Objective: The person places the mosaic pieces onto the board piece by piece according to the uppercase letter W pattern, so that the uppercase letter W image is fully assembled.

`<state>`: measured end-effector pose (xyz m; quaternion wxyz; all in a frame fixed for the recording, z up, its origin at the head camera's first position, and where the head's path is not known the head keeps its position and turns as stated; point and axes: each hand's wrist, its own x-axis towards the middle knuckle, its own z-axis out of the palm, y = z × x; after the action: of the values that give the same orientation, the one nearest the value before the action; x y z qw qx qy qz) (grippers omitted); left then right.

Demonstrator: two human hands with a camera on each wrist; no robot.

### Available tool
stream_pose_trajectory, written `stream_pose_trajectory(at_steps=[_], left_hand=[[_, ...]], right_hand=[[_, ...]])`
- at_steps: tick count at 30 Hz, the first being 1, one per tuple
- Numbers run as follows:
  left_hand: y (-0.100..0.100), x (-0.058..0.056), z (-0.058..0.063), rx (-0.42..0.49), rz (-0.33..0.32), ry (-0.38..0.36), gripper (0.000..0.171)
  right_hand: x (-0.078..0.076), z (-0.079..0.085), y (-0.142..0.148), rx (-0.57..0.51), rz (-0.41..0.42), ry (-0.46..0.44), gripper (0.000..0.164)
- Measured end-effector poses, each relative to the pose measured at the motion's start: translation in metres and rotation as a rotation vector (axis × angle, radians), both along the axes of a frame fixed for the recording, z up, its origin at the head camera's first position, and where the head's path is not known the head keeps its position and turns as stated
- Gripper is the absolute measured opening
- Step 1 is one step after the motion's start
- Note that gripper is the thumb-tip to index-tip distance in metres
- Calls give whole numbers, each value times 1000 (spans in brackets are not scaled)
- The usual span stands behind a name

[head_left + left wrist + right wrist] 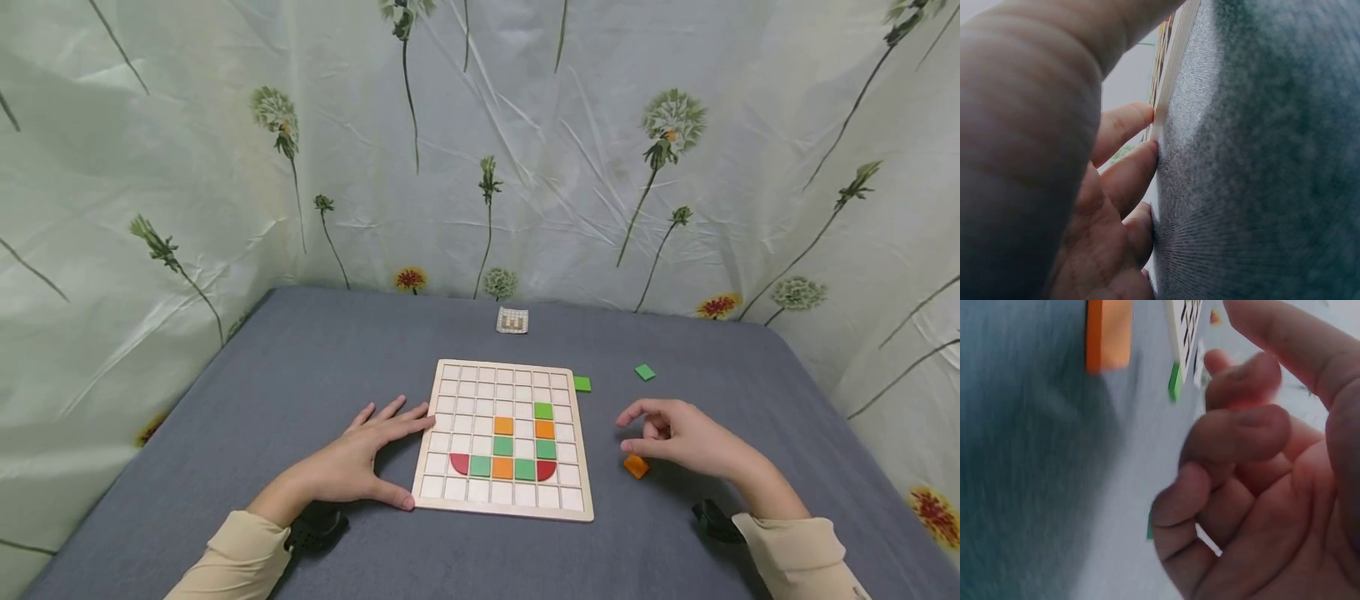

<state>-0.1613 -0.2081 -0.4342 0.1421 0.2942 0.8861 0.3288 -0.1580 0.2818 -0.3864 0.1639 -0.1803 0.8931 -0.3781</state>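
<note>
A pale wooden grid board (510,509) lies on the table, with red, green and orange tiles set in some of its cells. My left hand (356,454) spreads its fingers along the board's left side; thumb and fingertips touch the edge, as the board edge (1175,56) in the left wrist view confirms. To the right of the board hovers my right hand (678,433), thumb and index finger apart, the other fingers loosely curled around nothing. Just below its thumb lies an orange piece (636,467), which shows thick and blocky in the right wrist view (1110,337).
One green tile (582,384) lies against the board's upper right edge. Another green tile (645,372) sits farther right. Behind the board is a small patterned card (512,321). A grey cloth (337,333) covers the table, and a flowered curtain (525,167) hangs behind.
</note>
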Motion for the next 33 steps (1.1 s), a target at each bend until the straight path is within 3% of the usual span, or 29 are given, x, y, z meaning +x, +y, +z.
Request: stream_pose_trajectory(at_steps=[8, 15, 24, 33], left_hand=[[-1, -2, -1, -4, 0, -1, 106], [1, -1, 0, -5, -1, -6, 106], [1, -1, 0, -4, 0, -4, 106], [1, 0, 0, -3, 4, -11, 107]], right_hand=[[-28, -7, 30, 31, -164, 61, 38], [-50, -14, 47, 82, -232, 64, 46], [-62, -17, 54, 97, -254, 44, 51], [-70, -19, 53, 121, -203, 51, 57]])
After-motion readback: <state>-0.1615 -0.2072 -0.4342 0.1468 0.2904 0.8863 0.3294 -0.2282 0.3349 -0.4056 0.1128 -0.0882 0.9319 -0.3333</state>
